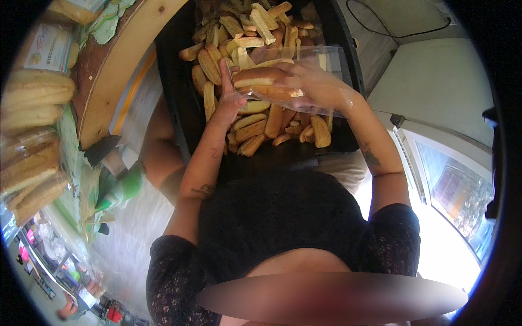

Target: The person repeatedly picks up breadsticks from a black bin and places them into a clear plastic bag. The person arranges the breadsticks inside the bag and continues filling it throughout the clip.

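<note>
Toasted bread sticks lie inside a clear plastic bag held above a black crate. My right hand is around the right end of these sticks, with the bag's film reaching over my wrist, so it appears to be inside the bag. My left hand is at the bag's other end, fingers pointing up and thumb against the film. Many loose toasted bread pieces fill the crate below. My right fingertips are partly hidden by the bread and glare on the plastic.
At the left, a wooden-edged table carries bagged bread, some with a printed label. A green and white bag hangs below its edge. A pale cabinet stands at the right; a black cable lies behind.
</note>
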Motion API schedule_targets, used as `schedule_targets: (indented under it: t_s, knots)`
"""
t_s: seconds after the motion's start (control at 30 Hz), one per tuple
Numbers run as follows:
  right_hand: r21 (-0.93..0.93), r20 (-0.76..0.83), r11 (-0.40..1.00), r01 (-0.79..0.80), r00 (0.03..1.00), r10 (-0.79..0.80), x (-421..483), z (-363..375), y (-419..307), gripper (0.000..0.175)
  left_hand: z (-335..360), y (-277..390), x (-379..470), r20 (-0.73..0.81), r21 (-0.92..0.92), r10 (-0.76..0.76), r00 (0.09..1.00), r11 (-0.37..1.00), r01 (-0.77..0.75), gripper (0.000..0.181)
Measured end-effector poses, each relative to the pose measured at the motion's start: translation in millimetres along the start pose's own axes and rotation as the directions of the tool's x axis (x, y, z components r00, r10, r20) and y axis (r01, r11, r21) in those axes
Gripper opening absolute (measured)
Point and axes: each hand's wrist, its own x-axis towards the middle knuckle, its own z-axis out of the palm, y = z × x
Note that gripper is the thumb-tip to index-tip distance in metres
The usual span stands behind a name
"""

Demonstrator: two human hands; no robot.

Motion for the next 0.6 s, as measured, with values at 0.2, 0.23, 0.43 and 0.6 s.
schedule_targets:
  t_s: [0.2,0.23,0.43,0.6]
  knots:
    - [0.048,-0.351,0.963,0.264,0.907,-0.231,2,-33,21,0.046,-3,5,-1,-0.117,-0.240,0.032,0.993,0.969,-0.060,0.106]
    - [0.116,-0.423,0.979,0.167,0.900,-0.104,-3,-39,31,0.042,-5,7,-3,-0.139,-0.282,0.011,0.990,0.958,-0.050,0.104]
    - [0.648,-0.749,0.714,0.263,0.050,0.661,36,36,116,0.032,-12,10,1,-0.166,-0.383,0.110,0.980,0.909,-0.167,0.091]
    - [0.524,-0.603,0.827,-0.205,0.597,0.530,101,148,125,0.040,-17,8,-2,-0.181,-0.502,0.032,0.983,0.856,-0.121,0.082]
